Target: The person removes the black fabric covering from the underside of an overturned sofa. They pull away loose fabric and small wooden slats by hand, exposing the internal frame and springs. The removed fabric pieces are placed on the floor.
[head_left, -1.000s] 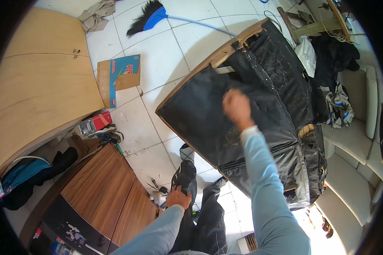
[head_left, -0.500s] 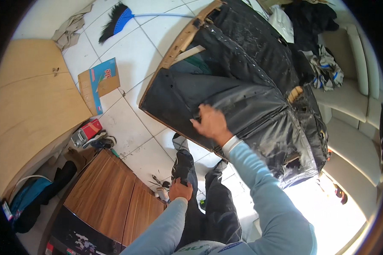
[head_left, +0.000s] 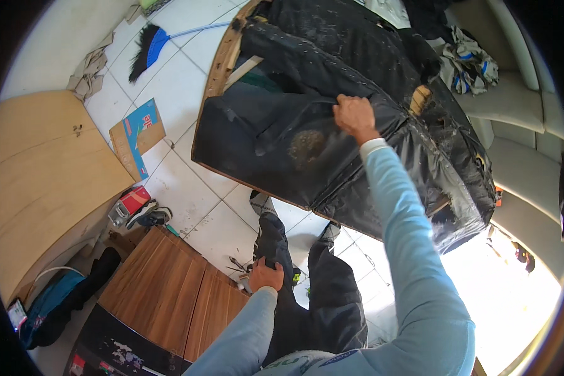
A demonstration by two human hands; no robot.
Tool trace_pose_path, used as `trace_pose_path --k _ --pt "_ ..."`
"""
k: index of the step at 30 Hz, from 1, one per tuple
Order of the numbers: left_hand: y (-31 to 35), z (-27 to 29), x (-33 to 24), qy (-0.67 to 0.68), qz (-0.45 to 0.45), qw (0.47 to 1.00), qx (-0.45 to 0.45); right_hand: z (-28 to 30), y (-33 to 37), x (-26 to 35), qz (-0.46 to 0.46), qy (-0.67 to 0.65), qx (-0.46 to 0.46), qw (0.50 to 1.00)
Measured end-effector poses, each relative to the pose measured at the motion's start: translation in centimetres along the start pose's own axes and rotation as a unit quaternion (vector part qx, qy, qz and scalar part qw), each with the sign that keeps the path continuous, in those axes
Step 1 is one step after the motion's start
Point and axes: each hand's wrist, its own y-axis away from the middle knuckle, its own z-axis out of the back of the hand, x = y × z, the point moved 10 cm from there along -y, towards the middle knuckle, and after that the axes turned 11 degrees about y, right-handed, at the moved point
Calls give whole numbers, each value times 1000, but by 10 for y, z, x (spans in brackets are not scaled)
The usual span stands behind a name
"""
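Presently, the right hand (head_left: 355, 119) is gripping a raised fold of the black cover (head_left: 332, 150), its fingers bending over the material. The left hand (head_left: 266, 276) is resting on the trouser leg (head_left: 271, 241), near the knee; how firmly its fingers are closing there, I cannot tell.

In my judgement, a few things could be going wrong from here. The cover is looking thin and worn, so a hard pull would be risking a sudden tear. Its smooth face could also be slipping out of the grip. Along the seam (head_left: 351, 74), small shiny points are showing, perhaps staples, and bare fingers sliding over them could be getting scratched. The left foot (head_left: 262, 202) is standing just beside the lower edge, so if a strong tug were shifting the wooden frame (head_left: 218, 69), it could be pressing on the toes.

The cover is lying over this frame, ahead of the person, touching the right hand and spreading to both sides of it. From the left hand, it is lying apart, forward and to the right.
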Motion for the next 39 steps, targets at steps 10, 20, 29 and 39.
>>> trace_pose_path --k 10,20,29,39 --pt "6 -1 -34 -50 -1 998 -26 -21 125 28 -7 -75 49 996" --pt "14 -21 -52 -112 2 994 -8 -44 61 -98 120 -63 32 990" --pt "9 -25 -29 -137 -32 989 -43 -42 84 -81 -145 -158 11 977" --pt "21 -42 3 -118 -30 992 -41 -158 259 101 -62 -305 218 925"
